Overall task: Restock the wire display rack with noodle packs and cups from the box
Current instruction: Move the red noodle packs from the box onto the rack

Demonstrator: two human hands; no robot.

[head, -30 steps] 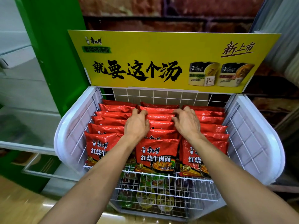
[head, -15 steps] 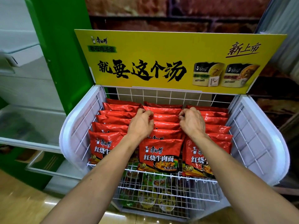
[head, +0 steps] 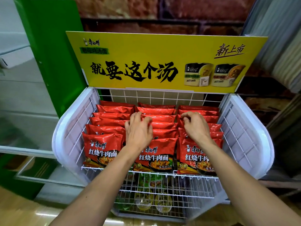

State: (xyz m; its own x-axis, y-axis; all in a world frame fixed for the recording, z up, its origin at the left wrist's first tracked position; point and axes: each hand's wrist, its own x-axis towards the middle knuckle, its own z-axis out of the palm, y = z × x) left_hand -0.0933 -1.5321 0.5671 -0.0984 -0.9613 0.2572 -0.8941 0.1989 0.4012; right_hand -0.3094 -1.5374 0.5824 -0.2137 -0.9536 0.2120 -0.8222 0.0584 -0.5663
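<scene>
The white wire display rack has its top shelf filled with three columns of red noodle packs, standing tilted one behind another. My left hand rests with spread fingers on the pack tops between the left and middle columns. Loosely bent fingers of my right hand touch the pack tops of the right column. Neither hand lifts a pack. Noodle cups and green packs show through the wire on the lower shelves. No box is in view.
A yellow sign board stands upright along the rack's back edge. A green pillar and a pale cabinet stand close on the left. A brick-patterned wall is behind.
Both hands left the middle column's upper packs. My right hand moved right onto the right column; my left hand slid slightly left and its fingers spread. The camera moved closer.
</scene>
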